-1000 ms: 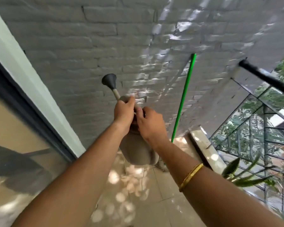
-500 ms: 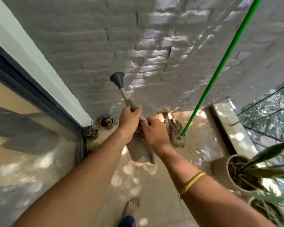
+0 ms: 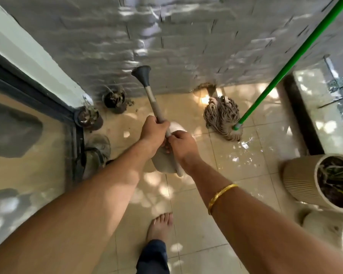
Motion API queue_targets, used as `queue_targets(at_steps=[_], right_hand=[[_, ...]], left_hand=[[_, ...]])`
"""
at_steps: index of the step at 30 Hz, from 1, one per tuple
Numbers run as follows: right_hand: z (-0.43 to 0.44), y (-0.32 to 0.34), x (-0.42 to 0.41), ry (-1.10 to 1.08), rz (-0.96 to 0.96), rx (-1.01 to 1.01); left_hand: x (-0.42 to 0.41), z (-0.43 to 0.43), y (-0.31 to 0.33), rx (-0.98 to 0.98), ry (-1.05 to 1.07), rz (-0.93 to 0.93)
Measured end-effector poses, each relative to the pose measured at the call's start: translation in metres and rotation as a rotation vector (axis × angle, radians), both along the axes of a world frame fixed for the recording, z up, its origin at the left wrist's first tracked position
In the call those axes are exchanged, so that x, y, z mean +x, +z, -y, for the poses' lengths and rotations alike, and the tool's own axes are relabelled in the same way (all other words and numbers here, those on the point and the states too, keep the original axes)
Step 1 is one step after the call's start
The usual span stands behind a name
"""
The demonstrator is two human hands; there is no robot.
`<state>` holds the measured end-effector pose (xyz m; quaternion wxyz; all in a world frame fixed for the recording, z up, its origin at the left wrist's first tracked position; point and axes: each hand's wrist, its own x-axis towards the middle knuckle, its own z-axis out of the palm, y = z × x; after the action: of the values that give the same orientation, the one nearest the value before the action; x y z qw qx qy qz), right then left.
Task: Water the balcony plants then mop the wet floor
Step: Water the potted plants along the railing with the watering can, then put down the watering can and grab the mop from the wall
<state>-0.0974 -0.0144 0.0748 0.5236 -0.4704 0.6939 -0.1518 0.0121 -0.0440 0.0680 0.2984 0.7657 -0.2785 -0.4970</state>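
Open tiled floor (image 3: 188, 226) stretches between the glass door (image 3: 28, 155) at left and the ribbed planter (image 3: 299, 180) at right, broken only by a bare foot (image 3: 160, 227). Ahead, the grey brick wall (image 3: 186, 46) closes the passage. Two small dark pots (image 3: 115, 99) stand at the wall's base near the door frame, with a pair of worn shoes (image 3: 96, 149) just beside the door track. The mop head (image 3: 223, 117) rests on wet tiles near the wall, its green handle (image 3: 291, 62) slanting up to the right across the corner. Both hands and the watering can (image 3: 164, 163) fill the middle; its spout (image 3: 142, 75) points at the wall.
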Motion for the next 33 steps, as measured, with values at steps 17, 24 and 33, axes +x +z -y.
queue_targets(at_steps=[17,24,33], right_hand=[[-0.016,-0.092,0.001,-0.064,0.059,0.200],[-0.016,-0.097,-0.003,-0.059,0.025,0.181],[-0.013,-0.055,-0.027,-0.142,0.059,0.156]], left_hand=[[-0.011,-0.023,-0.120,0.073,-0.099,-0.059],[-0.018,-0.019,-0.125,0.120,-0.104,-0.009],[-0.028,-0.020,-0.074,0.132,-0.187,0.190]])
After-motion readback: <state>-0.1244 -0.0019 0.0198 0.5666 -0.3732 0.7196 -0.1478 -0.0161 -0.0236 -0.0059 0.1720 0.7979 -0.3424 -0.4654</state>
